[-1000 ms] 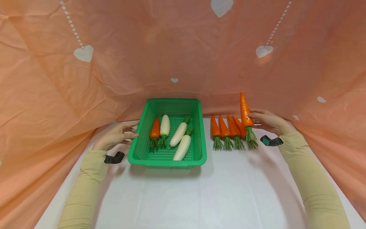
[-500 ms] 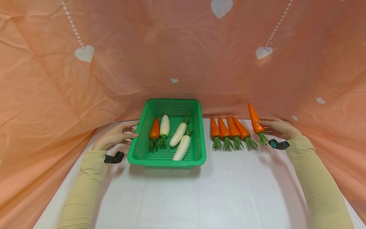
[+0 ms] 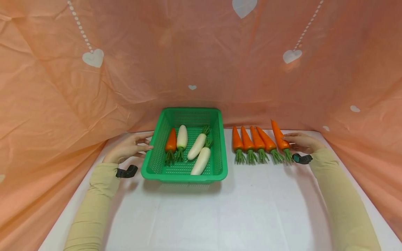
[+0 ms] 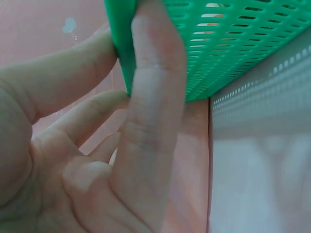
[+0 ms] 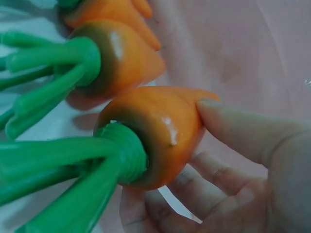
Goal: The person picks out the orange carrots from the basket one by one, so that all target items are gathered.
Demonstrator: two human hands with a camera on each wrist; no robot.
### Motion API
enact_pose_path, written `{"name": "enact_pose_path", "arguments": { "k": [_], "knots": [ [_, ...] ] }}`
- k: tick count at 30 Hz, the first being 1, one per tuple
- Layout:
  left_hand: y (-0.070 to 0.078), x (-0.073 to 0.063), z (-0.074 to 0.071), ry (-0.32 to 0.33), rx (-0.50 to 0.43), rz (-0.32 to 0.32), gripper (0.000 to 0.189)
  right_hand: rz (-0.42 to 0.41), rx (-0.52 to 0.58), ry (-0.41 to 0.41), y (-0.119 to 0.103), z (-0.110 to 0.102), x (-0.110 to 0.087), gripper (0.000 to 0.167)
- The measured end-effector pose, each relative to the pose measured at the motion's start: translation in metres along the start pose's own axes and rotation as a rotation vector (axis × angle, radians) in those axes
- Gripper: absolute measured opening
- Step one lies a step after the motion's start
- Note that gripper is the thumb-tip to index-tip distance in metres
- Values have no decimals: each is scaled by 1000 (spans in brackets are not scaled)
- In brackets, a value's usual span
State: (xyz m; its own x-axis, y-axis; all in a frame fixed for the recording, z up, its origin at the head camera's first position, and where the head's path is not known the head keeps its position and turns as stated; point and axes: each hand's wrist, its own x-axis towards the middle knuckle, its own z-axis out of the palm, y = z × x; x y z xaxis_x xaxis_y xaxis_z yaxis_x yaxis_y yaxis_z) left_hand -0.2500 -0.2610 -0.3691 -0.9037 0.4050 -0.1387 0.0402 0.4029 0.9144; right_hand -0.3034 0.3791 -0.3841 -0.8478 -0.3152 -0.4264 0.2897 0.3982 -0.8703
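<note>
My left hand (image 3: 127, 148) is at the left rim of a green plastic basket (image 3: 184, 178). In the left wrist view its fingers (image 4: 155, 97) lie on both sides of the rim and hold it. Inside the basket are one carrot (image 3: 171, 141) and three white radishes (image 3: 181, 137). My right hand (image 3: 299, 142) pinches a carrot (image 5: 155, 126) by its thick end, thumb on one side and fingertips underneath. That carrot points away from me, its green stalks toward me, at the right end of a row of several carrots (image 3: 248, 139).
A white-covered table (image 3: 194, 216) lies under everything. Behind it and on both sides hangs an orange-pink cloth (image 3: 188, 62) printed with white hearts. The row of carrots stands between the basket's right side and my right hand, close to the back cloth.
The carrot in my right hand first moved right, away from over the row, then came down beside the row's last carrot. My left hand and the basket stayed put.
</note>
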Motion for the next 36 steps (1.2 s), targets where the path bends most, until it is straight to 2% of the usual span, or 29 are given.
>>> {"name": "enact_pose_path", "arguments": {
  "k": [6, 11, 15, 23, 28, 32, 36],
  "knots": [
    [1, 1, 0, -3, 5, -14, 69, 89, -15, 1, 3, -2, 8, 60],
    [2, 0, 0, -4, 1, -9, 69, 99, -38, 30, 2, 1, 10, 64],
    [2, 0, 0, -4, -6, -3, 69, 80, -56, 59, 3, 3, 10, 64],
    [2, -1, 1, -9, -12, 4, 69, -7, -146, 133, 13, 4, 4, 63],
    [3, -1, 1, -11, -8, 7, 69, -37, -178, 112, 19, 1, -6, 61],
    [2, -1, 1, -10, 2, 6, 69, -76, -151, 75, 24, 2, -15, 57],
    [1, 0, 1, 0, 4, -6, 69, -125, -132, 83, 26, 5, -20, 57]
  ]
}}
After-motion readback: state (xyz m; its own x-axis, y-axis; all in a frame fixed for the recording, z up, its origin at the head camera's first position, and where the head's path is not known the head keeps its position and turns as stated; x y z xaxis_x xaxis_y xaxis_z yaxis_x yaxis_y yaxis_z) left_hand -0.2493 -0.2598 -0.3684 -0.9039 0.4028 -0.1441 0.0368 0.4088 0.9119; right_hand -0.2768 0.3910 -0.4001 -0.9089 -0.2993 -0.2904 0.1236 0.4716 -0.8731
